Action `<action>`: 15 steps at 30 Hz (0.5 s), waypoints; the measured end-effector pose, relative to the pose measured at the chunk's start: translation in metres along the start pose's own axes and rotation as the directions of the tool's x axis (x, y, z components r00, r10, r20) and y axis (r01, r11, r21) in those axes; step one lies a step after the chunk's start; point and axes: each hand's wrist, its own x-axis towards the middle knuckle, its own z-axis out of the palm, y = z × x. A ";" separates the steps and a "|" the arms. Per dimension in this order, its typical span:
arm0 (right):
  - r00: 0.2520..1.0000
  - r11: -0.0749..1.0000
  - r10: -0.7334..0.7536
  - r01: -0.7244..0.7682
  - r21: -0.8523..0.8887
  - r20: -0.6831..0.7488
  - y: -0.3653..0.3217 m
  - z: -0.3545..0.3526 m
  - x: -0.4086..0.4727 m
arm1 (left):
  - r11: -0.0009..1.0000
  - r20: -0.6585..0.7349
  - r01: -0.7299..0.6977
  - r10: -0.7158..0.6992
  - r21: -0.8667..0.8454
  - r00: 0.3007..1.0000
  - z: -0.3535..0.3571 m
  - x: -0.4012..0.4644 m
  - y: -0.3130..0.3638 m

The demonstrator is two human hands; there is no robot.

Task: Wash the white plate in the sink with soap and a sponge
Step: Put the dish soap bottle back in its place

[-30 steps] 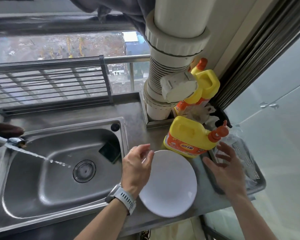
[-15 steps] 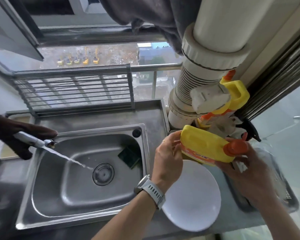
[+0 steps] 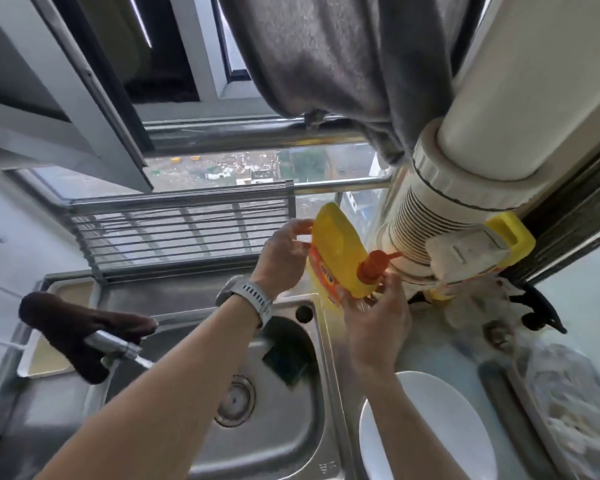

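Yellow soap bottle [image 3: 340,258] up in both hands, above the sink's [image 3: 291,441] right edge.
Right hand [image 3: 374,327] is gripping its lower end by the orange cap [image 3: 374,266]; left hand [image 3: 283,261] is pressing fingers on its far side. Plate [image 3: 437,431] is lying on the table just right of the sink, sponge [image 3: 286,362] sitting inside the basin.

- Single head camera is looking forward and down, close over the sink [image 3: 201,393] and counter.
- It is facing the window, taking in both forearms; no second view is overlapping.
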 end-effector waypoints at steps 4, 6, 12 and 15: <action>0.998 0.997 0.031 -0.035 -0.065 -0.056 -0.004 0.025 0.017 | 1.000 0.132 0.024 -0.024 0.006 0.991 0.002 0.042 0.001; 0.997 0.996 0.026 -0.032 -0.082 -0.078 0.003 0.037 0.021 | 0.999 0.158 0.030 -0.035 0.037 0.987 0.004 0.061 -0.008; 0.991 0.990 0.050 -0.066 -0.127 -0.128 0.019 0.058 0.017 | 0.997 0.208 0.044 -0.055 0.059 0.977 0.013 0.082 -0.036; 0.987 0.988 0.043 -0.065 -0.139 -0.157 0.019 0.061 0.016 | 0.999 0.221 0.036 -0.043 0.035 0.974 0.015 0.082 -0.038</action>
